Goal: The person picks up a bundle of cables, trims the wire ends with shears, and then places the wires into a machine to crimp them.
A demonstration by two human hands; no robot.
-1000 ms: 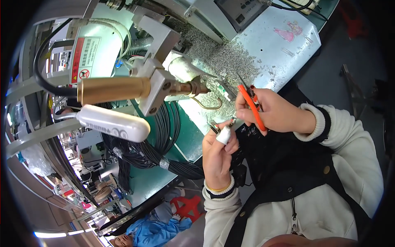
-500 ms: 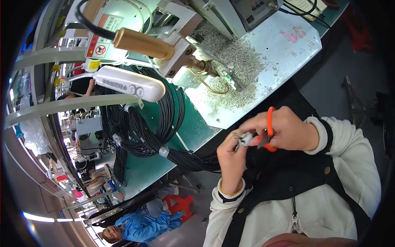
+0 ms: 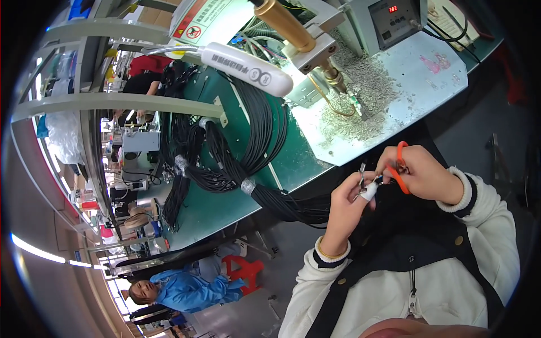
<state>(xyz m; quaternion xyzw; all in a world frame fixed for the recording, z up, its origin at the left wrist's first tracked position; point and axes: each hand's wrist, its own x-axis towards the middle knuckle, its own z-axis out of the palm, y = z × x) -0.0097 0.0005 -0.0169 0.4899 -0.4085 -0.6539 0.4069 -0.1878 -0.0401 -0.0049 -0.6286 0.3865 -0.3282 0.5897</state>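
Above my lap, below the machine's work plate, my two hands meet. My right hand [image 3: 421, 169] is closed around scissors with orange handles [image 3: 399, 180]; their blades are mostly hidden by my fingers. Facing it, my left hand [image 3: 348, 205] pinches a small shiny metal piece [image 3: 362, 168], too small to make out its exact kind. A white wrap [image 3: 369, 191] shows at my left thumb. The fingertips of both hands nearly touch, and the point where tool and piece meet is partly hidden.
A pale work plate [image 3: 434, 93] carries a heap of small metal bits [image 3: 375, 93] under a machine head with a brass-coloured cylinder [image 3: 287, 25]. Bundled black cables [image 3: 265, 205] hang over the green bench edge. A person in blue [image 3: 189, 290] sits near a red stool [image 3: 243, 273].
My view has shifted, so the bench and machine appear farther right. The scissors have turned in my right hand, and the fingers of both hands have shifted around the small piece.
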